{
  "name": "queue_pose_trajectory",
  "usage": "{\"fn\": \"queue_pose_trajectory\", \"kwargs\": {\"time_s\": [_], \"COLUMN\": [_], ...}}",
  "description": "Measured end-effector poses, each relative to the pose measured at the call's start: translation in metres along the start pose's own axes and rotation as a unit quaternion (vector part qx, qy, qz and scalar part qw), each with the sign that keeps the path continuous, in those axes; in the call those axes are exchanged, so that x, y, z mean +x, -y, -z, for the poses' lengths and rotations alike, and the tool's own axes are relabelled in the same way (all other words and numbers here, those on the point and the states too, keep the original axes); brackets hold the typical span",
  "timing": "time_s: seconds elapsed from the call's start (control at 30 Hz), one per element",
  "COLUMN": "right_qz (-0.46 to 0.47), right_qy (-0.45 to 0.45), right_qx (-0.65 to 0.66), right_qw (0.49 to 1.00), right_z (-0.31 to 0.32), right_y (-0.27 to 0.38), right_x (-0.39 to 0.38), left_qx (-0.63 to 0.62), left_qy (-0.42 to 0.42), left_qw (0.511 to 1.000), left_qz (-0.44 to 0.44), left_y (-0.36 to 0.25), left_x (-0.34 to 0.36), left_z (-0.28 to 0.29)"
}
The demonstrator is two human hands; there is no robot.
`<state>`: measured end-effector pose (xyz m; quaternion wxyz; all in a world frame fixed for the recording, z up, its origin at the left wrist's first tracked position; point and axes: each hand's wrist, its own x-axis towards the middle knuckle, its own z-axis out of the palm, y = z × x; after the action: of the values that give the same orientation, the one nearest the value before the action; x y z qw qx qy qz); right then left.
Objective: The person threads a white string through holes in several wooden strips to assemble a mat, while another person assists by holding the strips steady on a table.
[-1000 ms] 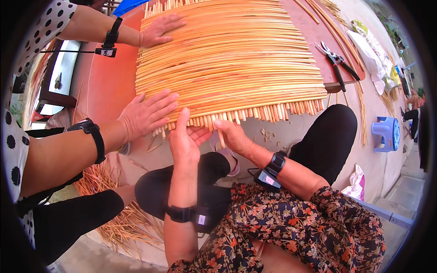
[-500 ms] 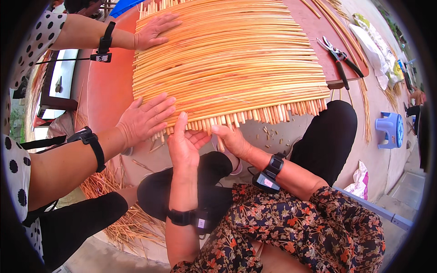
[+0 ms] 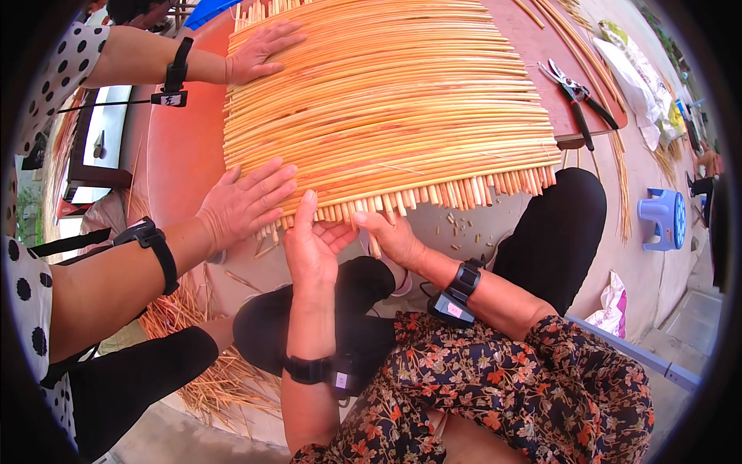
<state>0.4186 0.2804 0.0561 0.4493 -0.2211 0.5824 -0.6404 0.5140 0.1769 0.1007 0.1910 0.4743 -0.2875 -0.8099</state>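
A mat of yellow plant stalks (image 3: pixel 386 100) lies on the red table, stalks running across it. A row of short cut stalk ends juts from its near edge. My left hand (image 3: pixel 313 251) is at that edge, thumb laid on top and fingers curled beneath, closed on it. Just right of it my right hand (image 3: pixel 396 238) pinches the short stalk ends, thumb over them and its other fingers mostly hidden below. A co-worker in spotted sleeves presses one flat hand (image 3: pixel 251 197) on the mat's near left and another hand (image 3: pixel 263 52) on its far left.
Pruning shears (image 3: pixel 576 97) with black and red handles lie on the red table (image 3: pixel 182 131) at the right. Loose stalks (image 3: pixel 576 39) rest beyond them. A blue stool (image 3: pixel 662 219) stands on the floor at right. Stalk scraps (image 3: pixel 216 379) are heaped at lower left.
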Motion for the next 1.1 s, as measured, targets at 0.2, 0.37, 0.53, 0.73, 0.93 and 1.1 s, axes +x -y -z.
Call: {"fn": "queue_pose_trajectory", "kwargs": {"time_s": [0.2, 0.37, 0.53, 0.73, 0.93, 1.1], "right_qz": [-0.023, -0.009, -0.012, -0.004, 0.002, -0.074], "right_qy": [0.018, 0.016, 0.024, 0.032, 0.056, 0.017], "right_qx": [-0.002, 0.017, 0.027, 0.09, 0.083, 0.037], "right_qw": [1.0, 1.0, 0.999, 0.995, 0.995, 0.996], "right_z": [0.002, 0.0, -0.001, -0.006, -0.002, 0.0], "right_y": [-0.009, -0.005, -0.002, -0.003, -0.001, 0.013], "right_x": [0.0, -0.002, -0.002, -0.001, -0.001, -0.01], "left_qx": [0.001, 0.001, 0.001, 0.003, 0.01, -0.014], "left_qy": [0.001, -0.006, -0.011, -0.014, -0.014, -0.029], "left_qw": [1.0, 1.0, 1.0, 1.0, 1.0, 0.999], "left_qz": [0.004, 0.007, 0.008, 0.009, 0.007, -0.028], "left_y": [-0.001, -0.001, -0.002, -0.001, -0.002, 0.001], "left_x": [0.002, 0.002, 0.001, 0.002, 0.001, 0.002], "left_z": [0.0, 0.001, 0.0, 0.001, -0.001, -0.001]}}
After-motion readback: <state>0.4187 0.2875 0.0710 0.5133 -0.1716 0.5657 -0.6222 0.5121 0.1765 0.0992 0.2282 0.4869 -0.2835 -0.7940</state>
